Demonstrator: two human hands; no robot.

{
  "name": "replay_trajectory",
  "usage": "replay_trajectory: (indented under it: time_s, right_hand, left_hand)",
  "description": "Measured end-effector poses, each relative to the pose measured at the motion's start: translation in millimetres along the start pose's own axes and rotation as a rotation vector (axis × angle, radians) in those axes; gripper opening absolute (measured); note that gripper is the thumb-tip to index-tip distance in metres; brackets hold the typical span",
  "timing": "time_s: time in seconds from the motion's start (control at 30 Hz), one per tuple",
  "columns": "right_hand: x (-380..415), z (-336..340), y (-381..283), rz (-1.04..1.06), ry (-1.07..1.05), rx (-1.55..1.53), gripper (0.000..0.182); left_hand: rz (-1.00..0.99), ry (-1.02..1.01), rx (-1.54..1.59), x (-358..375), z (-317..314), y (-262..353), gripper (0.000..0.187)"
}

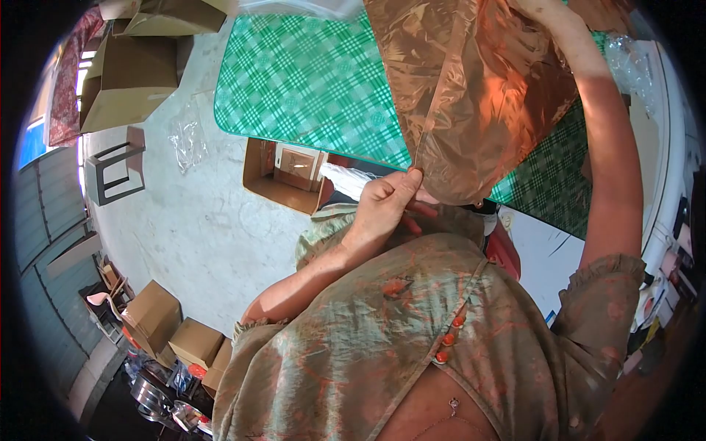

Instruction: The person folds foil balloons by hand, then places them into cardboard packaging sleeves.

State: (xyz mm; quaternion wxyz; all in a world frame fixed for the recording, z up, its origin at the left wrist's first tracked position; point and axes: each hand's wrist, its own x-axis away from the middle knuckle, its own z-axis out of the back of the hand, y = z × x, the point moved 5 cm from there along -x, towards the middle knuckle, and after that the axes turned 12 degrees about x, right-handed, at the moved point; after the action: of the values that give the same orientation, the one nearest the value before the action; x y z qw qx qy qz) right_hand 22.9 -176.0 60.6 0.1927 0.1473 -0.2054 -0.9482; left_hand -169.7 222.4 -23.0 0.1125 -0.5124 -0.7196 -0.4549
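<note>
A large piece of shiny, see-through brown plastic film point(471, 103) is stretched upright in front of me, with a folded seam running down it. The thumb and fingers of my left hand point(386, 206) pinch its lower edge, near my waist. My right hand point(540, 9) reaches up to the film's far top part at the upper edge of the view; its fingers close on the film there and are partly cut off. Behind and below the film lies a table with a green checked cover point(309, 81).
A cardboard box point(283, 195) with white material beside it sits under the table's edge. On the pale floor point(198, 235) are a small grey stool point(116, 165) and clear plastic wrap point(189, 138). More cartons point(151, 316) stand at lower left and a large open box point(129, 81) at upper left.
</note>
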Motion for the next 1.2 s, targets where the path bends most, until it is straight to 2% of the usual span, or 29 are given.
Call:
replay_trajectory:
  time_s: [0.03,0.13,0.23,0.33,0.43,0.53,0.63,0.7,0.8,0.9,0.93,0.97,1.03,1.07,1.13,1.2]
  right_hand:
    - [2,1,0,0.029,0.067,-0.004,0.025]
    - [5,-11,5,-0.012,0.005,-0.004,0.026]
    - [12,-5,6,0.09,0.312,-0.137,0.024]
    - [8,-18,9,-0.008,0.164,-0.089,0.022]
    - [8,-16,9,-0.027,0.192,-0.142,0.02]
    - [0,-18,9,-0.085,-0.046,-0.021,0.019]
    - [-5,-9,5,-0.1,-0.085,-0.011,0.019]
    - [-2,-9,6,-0.059,-0.018,-0.04,0.019]
    - [1,-6,4,-0.036,0.062,-0.078,0.02]
    - [1,-7,5,-0.022,0.049,-0.092,0.02]
    - [1,-6,7,-0.016,0.033,-0.091,0.02]
    - [2,-1,7,-0.004,0.107,-0.13,0.019]
    - [10,4,1,0.021,0.258,-0.193,0.019]
    - [5,-15,6,-0.089,0.043,-0.174,0.022]
    - [31,18,-2,-0.012,0.224,-0.447,0.026]
    - [18,30,-12,0.002,0.178,-0.343,0.023]
  left_hand:
    - [-0.006,-0.004,-0.001,0,1,-1,0.048]
    - [-0.019,-0.012,0.0,-2,2,-3,0.048]
    - [-0.011,-0.006,0.023,-2,2,-2,0.047]
    - [-0.004,0.002,0.052,-1,1,-2,0.047]
    - [-0.011,0.01,0.023,1,-1,-1,0.047]
    - [-0.034,-0.016,-0.031,0,0,-1,0.042]
    - [-0.024,-0.007,0.007,1,0,-1,0.039]
    - [-0.024,0.01,0.024,4,-3,2,0.036]
    - [-0.127,0.068,-0.102,9,12,3,0.028]
    - [-0.461,0.177,-0.567,27,20,28,0.019]
    - [-0.69,0.209,-0.758,35,15,45,0.014]
    - [-0.909,0.192,-0.947,41,9,59,0.015]
    - [-1.159,0.138,-1.049,42,-6,85,0.017]
    - [-1.186,0.113,-1.142,38,-16,97,0.022]
    - [-1.261,-0.007,-1.239,21,-33,115,0.038]
    - [-1.263,-0.098,-1.369,-1,-51,126,0.054]
